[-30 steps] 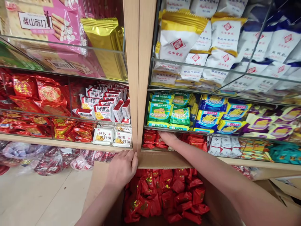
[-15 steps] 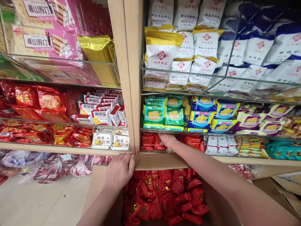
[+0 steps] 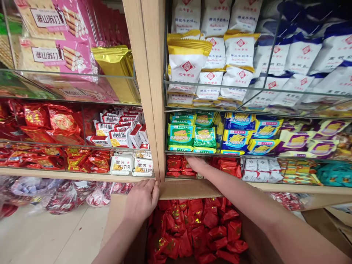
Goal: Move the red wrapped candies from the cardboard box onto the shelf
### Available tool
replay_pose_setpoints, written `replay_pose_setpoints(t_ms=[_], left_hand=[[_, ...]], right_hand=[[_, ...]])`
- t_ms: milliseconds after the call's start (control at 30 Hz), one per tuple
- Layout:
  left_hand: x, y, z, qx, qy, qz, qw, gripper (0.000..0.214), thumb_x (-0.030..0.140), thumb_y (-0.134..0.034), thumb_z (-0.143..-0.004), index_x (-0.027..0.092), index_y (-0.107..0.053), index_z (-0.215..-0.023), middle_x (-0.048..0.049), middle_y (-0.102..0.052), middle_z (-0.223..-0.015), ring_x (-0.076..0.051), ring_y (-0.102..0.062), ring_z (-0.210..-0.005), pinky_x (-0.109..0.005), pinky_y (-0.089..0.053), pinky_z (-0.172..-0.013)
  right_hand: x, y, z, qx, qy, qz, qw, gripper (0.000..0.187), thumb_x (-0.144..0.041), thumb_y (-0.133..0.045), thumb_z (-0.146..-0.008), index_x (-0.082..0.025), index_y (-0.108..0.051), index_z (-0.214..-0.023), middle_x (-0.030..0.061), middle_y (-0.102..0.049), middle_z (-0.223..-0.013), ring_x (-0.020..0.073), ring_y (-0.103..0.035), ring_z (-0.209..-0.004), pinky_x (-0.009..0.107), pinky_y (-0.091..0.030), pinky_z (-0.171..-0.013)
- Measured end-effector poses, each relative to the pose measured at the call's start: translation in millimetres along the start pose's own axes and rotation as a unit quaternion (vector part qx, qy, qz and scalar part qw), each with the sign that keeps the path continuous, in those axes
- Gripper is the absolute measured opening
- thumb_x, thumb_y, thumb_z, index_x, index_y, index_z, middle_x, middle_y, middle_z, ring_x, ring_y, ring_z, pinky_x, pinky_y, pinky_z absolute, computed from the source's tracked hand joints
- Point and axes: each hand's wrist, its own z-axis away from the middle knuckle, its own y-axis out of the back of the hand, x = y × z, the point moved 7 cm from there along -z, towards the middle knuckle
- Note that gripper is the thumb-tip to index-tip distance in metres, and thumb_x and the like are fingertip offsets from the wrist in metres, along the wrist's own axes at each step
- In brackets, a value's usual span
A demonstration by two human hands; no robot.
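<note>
My left hand (image 3: 143,198) is closed over the rim of an open cardboard box (image 3: 189,189), at its far left corner. Many small red wrapped packets (image 3: 198,231) with gold print fill the box. My right hand (image 3: 196,165) reaches over the box into the lowest shelf compartment and touches red packets (image 3: 176,167) lying there. The glass shelf front and the packets hide most of its fingers, so whether it grips one I cannot tell.
Green biscuit packs (image 3: 181,135) and blue-yellow packs (image 3: 236,137) sit just above my right hand. A wooden upright (image 3: 154,88) divides the shelves. Bagged goods (image 3: 60,198) lie on the floor at left; another carton (image 3: 324,223) stands at right.
The view has shifted very slightly. Both hands keep the same places, the left on the box rim and the right in the low compartment.
</note>
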Motion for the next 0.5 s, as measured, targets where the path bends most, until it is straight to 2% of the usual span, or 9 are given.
replay_pose_setpoints(t_ms=[100,167,233,300,367,400,433,500], left_hand=[[-1.8,0.3,0.8,-0.001,-0.002,0.007,1.000,0.028,0.028,-0.032,-0.082,0.019,-0.053,-0.066,-0.0022,-0.059,-0.064,-0.017,-0.055,-0.064,-0.027,-0.036,-0.058],[-3.8,-0.6,1.3,-0.002,0.000,0.006,1.000,0.029,0.028,-0.031,-0.082,0.019,-0.053,-0.066,-0.0024,-0.059,-0.064,-0.017,-0.055,-0.064,-0.027,-0.036,-0.058],[-5.5,-2.3,1.4,-0.007,0.003,0.005,1.000,0.029,0.030,-0.031,-0.083,0.019,-0.053,-0.067,-0.0024,-0.059,-0.065,-0.017,-0.055,-0.065,-0.027,-0.036,-0.058],[-6.7,-4.6,1.0,-0.015,0.005,0.009,1.000,0.030,0.031,-0.030,-0.083,0.019,-0.053,-0.068,-0.0024,-0.060,-0.067,-0.017,-0.055,-0.066,-0.028,-0.037,-0.059],[-7.8,-6.3,0.4,-0.021,0.007,0.014,1.000,0.030,0.032,-0.030,-0.083,0.020,-0.054,-0.069,-0.0024,-0.060,-0.069,-0.017,-0.056,-0.068,-0.028,-0.038,-0.061],[-8.2,-6.9,0.0,-0.023,0.008,0.016,1.000,0.030,0.033,-0.030,-0.083,0.020,-0.054,-0.071,-0.0025,-0.061,-0.070,-0.017,-0.056,-0.069,-0.028,-0.038,-0.061],[-8.7,-7.1,-0.3,-0.023,0.008,0.017,1.000,0.030,0.033,-0.030,-0.083,0.020,-0.055,-0.072,-0.0025,-0.061,-0.070,-0.018,-0.056,-0.070,-0.028,-0.039,-0.061],[-9.7,-7.6,-0.8,-0.025,0.010,0.020,0.999,0.030,0.035,-0.030,-0.082,0.020,-0.056,-0.073,-0.0022,-0.062,-0.071,-0.018,-0.057,-0.070,-0.028,-0.039,-0.062]], right_hand=[[-0.5,7.1,4.4,-0.006,-0.001,-0.001,1.000,0.036,-0.026,-0.053,-0.073,-0.014,-0.050,-0.106,0.0151,-0.058,-0.103,0.0256,-0.056,-0.091,0.032,-0.042,-0.072],[-3.5,18.5,18.7,-0.007,0.000,-0.005,1.000,0.032,-0.032,-0.054,-0.072,-0.014,-0.054,-0.098,0.0138,-0.059,-0.097,0.0242,-0.057,-0.086,0.030,-0.042,-0.068],[-11.6,33.6,46.7,0.001,0.010,-0.011,1.000,0.028,-0.037,-0.053,-0.073,-0.016,-0.056,-0.091,0.0111,-0.059,-0.094,0.0212,-0.057,-0.083,0.028,-0.042,-0.068],[-27.9,47.0,87.0,0.033,0.043,-0.023,0.998,0.024,-0.038,-0.048,-0.077,-0.018,-0.055,-0.088,0.0076,-0.058,-0.092,0.0180,-0.054,-0.085,0.027,-0.040,-0.071],[-53.9,54.0,134.4,0.120,0.129,-0.051,0.983,0.022,-0.033,-0.039,-0.083,-0.018,-0.055,-0.080,0.0060,-0.057,-0.083,0.0172,-0.051,-0.083,0.029,-0.038,-0.073],[-67.7,45.3,156.0,0.125,0.177,-0.072,0.973,0.025,-0.033,-0.037,-0.084,-0.018,-0.055,-0.076,0.0048,-0.057,-0.077,0.0168,-0.051,-0.080,0.029,-0.038,-0.073],[-78.8,29.1,173.1,0.105,0.210,-0.102,0.967,0.024,-0.033,-0.038,-0.083,-0.019,-0.055,-0.073,0.0033,-0.057,-0.074,0.0159,-0.051,-0.077,0.029,-0.038,-0.073],[-89.5,-17.1,190.6,0.026,0.208,-0.168,0.963,0.019,-0.035,-0.047,-0.078,-0.020,-0.056,-0.070,0.0016,-0.057,-0.072,0.0149,-0.052,-0.072,0.026,-0.041,-0.066]])
